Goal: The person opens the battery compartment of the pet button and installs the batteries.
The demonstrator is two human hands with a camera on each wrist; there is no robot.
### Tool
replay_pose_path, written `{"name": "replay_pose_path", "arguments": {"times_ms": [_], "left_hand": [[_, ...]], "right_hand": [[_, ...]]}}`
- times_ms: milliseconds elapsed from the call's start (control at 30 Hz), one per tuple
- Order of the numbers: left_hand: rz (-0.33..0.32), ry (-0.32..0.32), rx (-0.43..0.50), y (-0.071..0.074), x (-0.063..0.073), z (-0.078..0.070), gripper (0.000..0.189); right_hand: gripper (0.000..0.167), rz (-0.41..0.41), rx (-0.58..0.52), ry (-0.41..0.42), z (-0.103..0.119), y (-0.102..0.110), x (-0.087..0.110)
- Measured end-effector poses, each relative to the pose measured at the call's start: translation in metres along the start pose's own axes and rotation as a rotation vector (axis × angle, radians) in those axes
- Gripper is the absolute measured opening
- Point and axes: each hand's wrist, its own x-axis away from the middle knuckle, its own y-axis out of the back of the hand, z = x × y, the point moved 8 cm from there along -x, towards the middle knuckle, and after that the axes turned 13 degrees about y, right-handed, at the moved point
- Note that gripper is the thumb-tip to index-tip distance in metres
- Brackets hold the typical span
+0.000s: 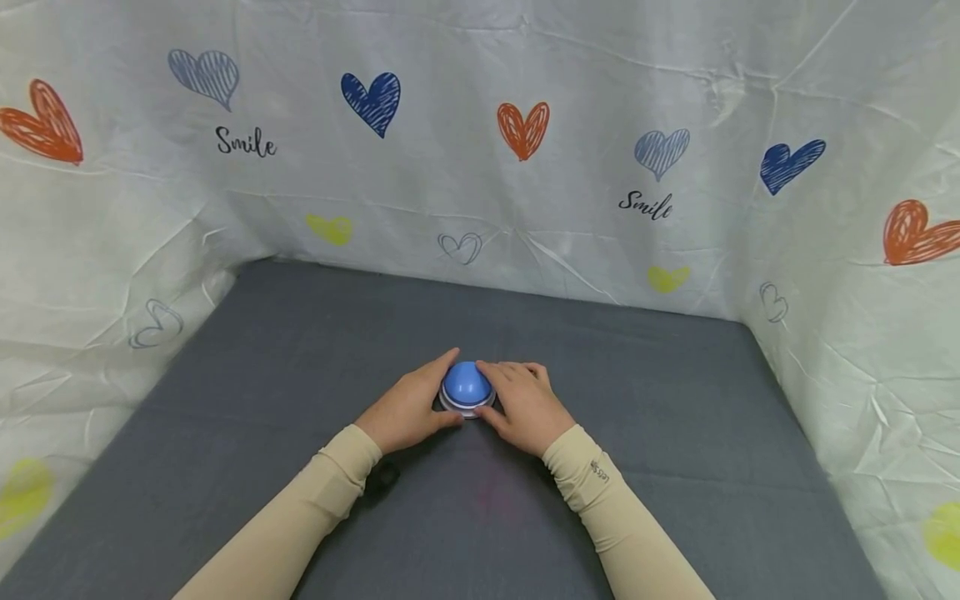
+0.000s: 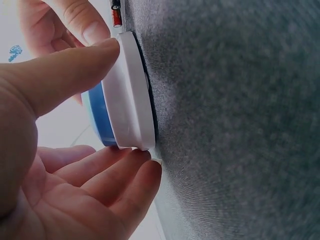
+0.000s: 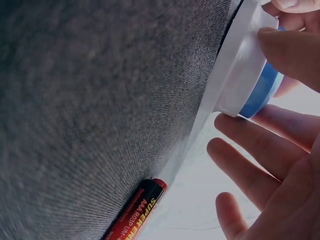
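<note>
Two hands flank the round blue dome button with white plastic base (image 1: 467, 388), sitting between them on the grey felt surface (image 1: 675, 433). Left hand (image 1: 408, 410) pinches the white rim, thumb and fingertips. Right hand (image 1: 522, 406) grips the opposite rim. Red-black AAA battery (image 3: 135, 212) lies near right hand.

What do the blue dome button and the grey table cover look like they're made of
Blue dome button: likely smooth, glossy plastic, since its blue dome catches light above a white rim. Grey table cover: apparently matte felt-like fabric, with fine fuzzy texture.
</note>
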Motion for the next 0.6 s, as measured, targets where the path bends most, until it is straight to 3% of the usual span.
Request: {"name": "replay_pose_path", "arguments": {"times_ms": [600], "left_hand": [[-0.026, -0.025, -0.059, -0.0011, 0.0038, -0.0036, 0.089]], "right_hand": [[0.067, -0.004, -0.010, 0.010, 0.0014, 0.0025, 0.0032]]}}
